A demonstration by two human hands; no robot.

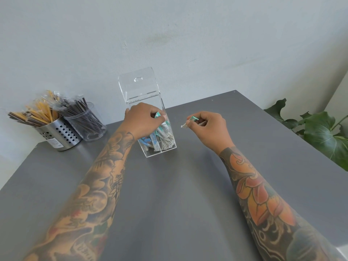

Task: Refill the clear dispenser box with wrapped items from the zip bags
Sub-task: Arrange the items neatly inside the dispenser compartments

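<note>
A clear dispenser box [167,149] stands on the grey table near the back, its hinged lid [138,84] tipped up and open. Inside are wrapped items [162,137], teal, blue and white, in divided compartments. My left hand [144,119] is over the box's open top, fingers pinched on a teal wrapped item [157,114]. My right hand [209,124] hovers to the right of the box, apart from it, and pinches another teal and white wrapped item [189,121] by one end. No zip bag is in view.
A perforated steel cup [60,136] and a clear cup [88,125], both full of wrapped sticks, stand at the back left. The grey table [169,204] ends at a wall behind. A leafy plant [320,132] sits past the table's right edge.
</note>
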